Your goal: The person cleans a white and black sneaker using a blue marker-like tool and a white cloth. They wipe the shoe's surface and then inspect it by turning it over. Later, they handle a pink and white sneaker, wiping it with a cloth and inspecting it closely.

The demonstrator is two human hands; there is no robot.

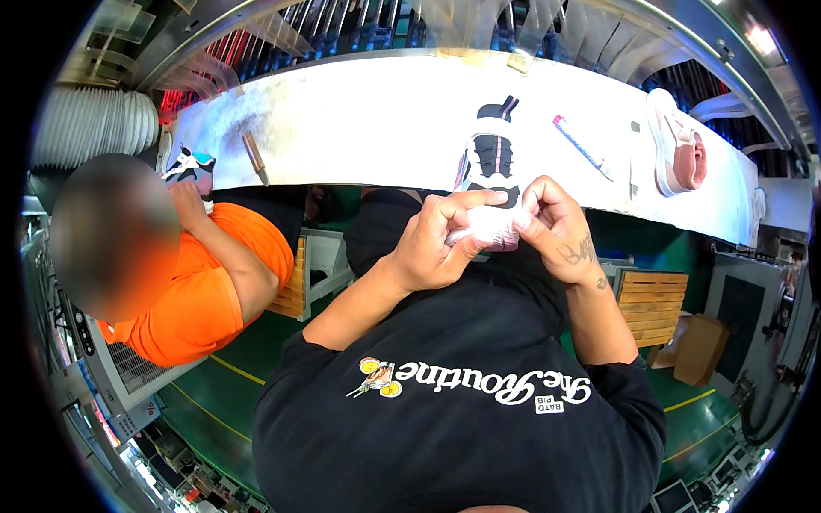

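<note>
A black, white and pink sneaker (pixel 493 156) rests against the near edge of the white worktable, its pale toe towards me and its collar pointing away. My left hand (pixel 436 232) grips the toe from the left, with the index finger laid across its top and the thumb at the front. On the other side, my right hand (pixel 554 229) is closed at the toe's right edge, thumb and fingers pinched against it. Whether a small piece sits in that pinch is too fine to make out. The sole is hidden.
The white worktable (pixel 359 111) holds a wooden-handled knife (pixel 254 156), a blue-and-white marker (pixel 580 147), a thin metal strip (pixel 634 162) and a pink-and-white shoe (pixel 682 145). At left, a co-worker in orange (pixel 244 274) handles another shoe (pixel 195 164). Rollers (pixel 359 26) run behind.
</note>
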